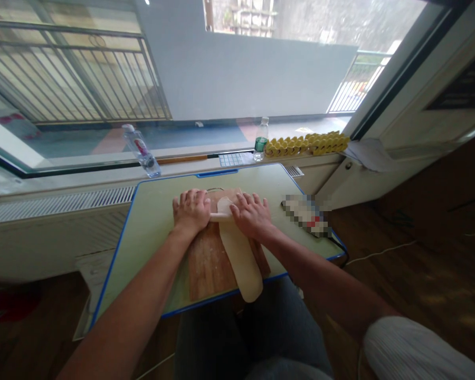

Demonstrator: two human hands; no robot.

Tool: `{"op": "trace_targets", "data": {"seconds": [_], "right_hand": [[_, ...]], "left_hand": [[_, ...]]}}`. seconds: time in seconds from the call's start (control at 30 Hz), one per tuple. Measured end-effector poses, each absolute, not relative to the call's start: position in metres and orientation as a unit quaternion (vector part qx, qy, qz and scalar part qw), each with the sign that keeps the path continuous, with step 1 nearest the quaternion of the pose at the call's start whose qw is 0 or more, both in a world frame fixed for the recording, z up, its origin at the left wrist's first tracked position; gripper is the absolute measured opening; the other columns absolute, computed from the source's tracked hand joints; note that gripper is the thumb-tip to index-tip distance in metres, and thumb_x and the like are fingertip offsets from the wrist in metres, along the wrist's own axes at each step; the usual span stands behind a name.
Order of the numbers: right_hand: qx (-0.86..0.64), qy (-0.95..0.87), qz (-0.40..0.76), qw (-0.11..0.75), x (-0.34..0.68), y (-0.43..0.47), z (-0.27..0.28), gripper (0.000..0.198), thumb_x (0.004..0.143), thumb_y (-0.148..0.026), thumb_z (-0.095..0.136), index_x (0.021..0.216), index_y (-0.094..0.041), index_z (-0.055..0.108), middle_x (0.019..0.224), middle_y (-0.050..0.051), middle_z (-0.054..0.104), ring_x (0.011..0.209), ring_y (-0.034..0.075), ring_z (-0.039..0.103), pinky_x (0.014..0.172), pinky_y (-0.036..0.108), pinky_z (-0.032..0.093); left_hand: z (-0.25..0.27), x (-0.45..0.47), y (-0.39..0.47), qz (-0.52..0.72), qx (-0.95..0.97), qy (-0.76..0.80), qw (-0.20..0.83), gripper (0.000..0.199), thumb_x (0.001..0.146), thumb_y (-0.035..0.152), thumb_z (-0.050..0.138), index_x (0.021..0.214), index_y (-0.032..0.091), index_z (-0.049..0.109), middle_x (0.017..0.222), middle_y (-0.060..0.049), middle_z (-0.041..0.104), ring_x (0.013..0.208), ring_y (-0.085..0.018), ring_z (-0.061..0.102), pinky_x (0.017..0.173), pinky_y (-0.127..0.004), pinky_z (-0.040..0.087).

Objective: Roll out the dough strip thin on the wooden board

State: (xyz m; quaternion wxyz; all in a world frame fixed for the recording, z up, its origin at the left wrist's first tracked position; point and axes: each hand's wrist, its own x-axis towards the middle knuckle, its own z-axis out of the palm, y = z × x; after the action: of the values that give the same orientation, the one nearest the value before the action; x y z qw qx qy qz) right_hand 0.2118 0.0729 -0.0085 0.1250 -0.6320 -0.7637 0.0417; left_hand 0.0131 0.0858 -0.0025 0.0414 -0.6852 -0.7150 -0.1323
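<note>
A pale rolling pin (220, 217) lies crosswise over a long strip of flattened dough (241, 253). My left hand (192, 208) rests over the pin's left end, fingers curved forward and thumb against it. Over the right end is my right hand (254, 214), its thumb along the pin and its fingers pointing ahead. Both ends of the pin are hidden under my palms. Beneath the dough is a wooden board (209, 258). The dough's near end hangs past the board and the table edge towards my lap; its far end lies just beyond the pin.
The small blue-edged table (154, 211) stands against a radiator and windowsill. A pixelated object (306, 214) with a cable lies at its right. On the sill are two plastic bottles (141, 153), a green-labelled bottle (260, 141) among them, and a yellow knobbly strip (304, 144).
</note>
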Motion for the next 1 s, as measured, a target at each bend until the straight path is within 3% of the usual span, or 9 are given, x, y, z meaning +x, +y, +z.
{"op": "trace_targets", "data": {"seconds": [0.2, 0.4, 0.67, 1.0], "right_hand": [[-0.641, -0.759, 0.064, 0.097, 0.213, 0.094, -0.002, 0.068, 0.111, -0.062, 0.026, 0.168, -0.027, 0.040, 0.172, 0.008, 0.045, 0.156, 0.038, 0.038, 0.126, 0.066, 0.029], [-0.640, -0.761, 0.074, 0.083, 0.218, 0.118, 0.004, 0.066, 0.112, -0.062, 0.026, 0.164, -0.028, 0.047, 0.170, 0.009, 0.047, 0.154, 0.036, 0.040, 0.124, 0.064, 0.033], [-0.657, -0.742, 0.073, 0.115, 0.221, 0.145, 0.003, 0.058, 0.113, -0.057, 0.030, 0.152, -0.025, 0.059, 0.161, 0.010, 0.058, 0.146, 0.032, 0.048, 0.124, 0.059, 0.034], [-0.639, -0.761, 0.048, 0.107, 0.214, 0.118, 0.006, 0.055, 0.114, -0.054, 0.029, 0.151, -0.028, 0.060, 0.157, 0.010, 0.061, 0.142, 0.034, 0.051, 0.121, 0.061, 0.037]], "left_hand": [[-0.002, 0.013, 0.120, -0.130, -0.704, -0.698, 0.004, 0.052, 0.105, 0.042, 0.036, 0.149, 0.029, 0.062, 0.162, -0.009, 0.056, 0.146, -0.032, 0.048, 0.125, -0.057, 0.033], [0.000, 0.019, 0.153, -0.099, -0.717, -0.689, -0.032, 0.056, 0.106, 0.046, 0.034, 0.152, 0.027, 0.059, 0.165, -0.011, 0.052, 0.148, -0.037, 0.046, 0.123, -0.065, 0.033], [0.004, 0.029, 0.187, -0.132, -0.713, -0.689, -0.006, 0.047, 0.108, 0.042, 0.032, 0.133, 0.024, 0.068, 0.144, -0.014, 0.066, 0.133, -0.034, 0.057, 0.111, -0.052, 0.045], [0.003, 0.024, 0.165, -0.125, -0.710, -0.692, -0.003, 0.048, 0.108, 0.042, 0.031, 0.129, 0.026, 0.071, 0.140, -0.013, 0.068, 0.129, -0.034, 0.059, 0.106, -0.053, 0.049]]}}
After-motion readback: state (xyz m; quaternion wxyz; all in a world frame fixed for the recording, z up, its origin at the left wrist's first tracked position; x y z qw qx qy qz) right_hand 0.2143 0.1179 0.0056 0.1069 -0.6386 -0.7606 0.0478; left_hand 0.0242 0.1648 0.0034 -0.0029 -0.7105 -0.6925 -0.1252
